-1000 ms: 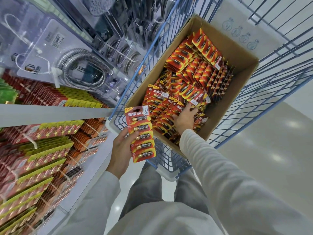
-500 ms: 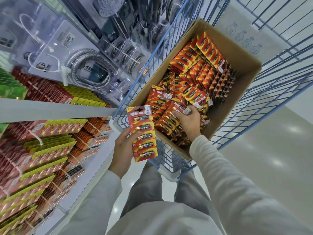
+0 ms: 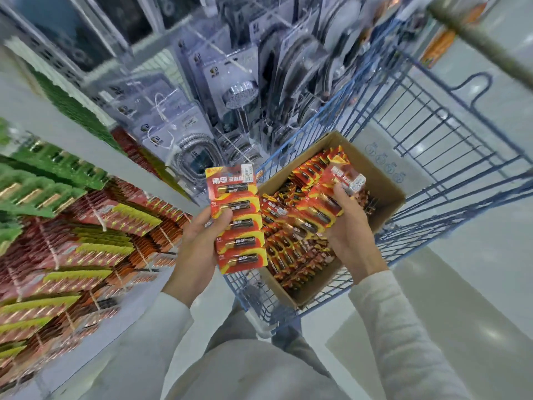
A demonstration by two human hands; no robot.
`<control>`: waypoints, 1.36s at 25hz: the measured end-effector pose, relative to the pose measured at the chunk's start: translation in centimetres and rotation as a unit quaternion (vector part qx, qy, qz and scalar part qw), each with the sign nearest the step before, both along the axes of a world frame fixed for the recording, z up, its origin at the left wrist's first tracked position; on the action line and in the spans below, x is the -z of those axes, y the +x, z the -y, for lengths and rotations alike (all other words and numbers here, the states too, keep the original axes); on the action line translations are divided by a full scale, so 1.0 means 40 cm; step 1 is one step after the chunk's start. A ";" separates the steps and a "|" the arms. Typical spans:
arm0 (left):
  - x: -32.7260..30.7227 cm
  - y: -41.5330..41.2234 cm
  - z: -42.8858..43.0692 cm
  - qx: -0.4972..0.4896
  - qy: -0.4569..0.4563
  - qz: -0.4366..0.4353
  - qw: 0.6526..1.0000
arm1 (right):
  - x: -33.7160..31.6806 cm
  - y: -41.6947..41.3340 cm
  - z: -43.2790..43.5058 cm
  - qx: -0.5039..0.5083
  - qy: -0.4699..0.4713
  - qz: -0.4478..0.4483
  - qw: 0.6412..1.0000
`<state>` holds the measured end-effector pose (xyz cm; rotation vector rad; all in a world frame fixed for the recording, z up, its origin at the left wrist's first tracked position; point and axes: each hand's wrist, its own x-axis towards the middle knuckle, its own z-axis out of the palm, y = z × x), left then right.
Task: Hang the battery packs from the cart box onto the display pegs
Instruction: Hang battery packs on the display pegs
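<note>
Head view: our left hand point(image 3: 199, 243) grips a fanned stack of battery packs point(image 3: 238, 223) just outside the cart box's left edge. Our right hand point(image 3: 349, 226) pinches another bundle point(image 3: 323, 203) above the box's middle. Cart box point(image 3: 375, 180): many packs left inside. Display pegs point(image 3: 95, 223), left: largely stocked. We judge both handfuls not yet hung.

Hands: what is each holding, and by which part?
Left hand grips a strip of packs by its left edge, midway up. Right hand grips a second bunch by its right side, above the box.
</note>
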<state>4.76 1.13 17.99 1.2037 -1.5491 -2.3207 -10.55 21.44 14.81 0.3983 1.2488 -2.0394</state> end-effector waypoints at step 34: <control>-0.482 1.327 0.336 -0.439 -0.137 -0.226 0.859 | -0.604 1.128 0.747 -0.452 -0.117 -0.191 0.863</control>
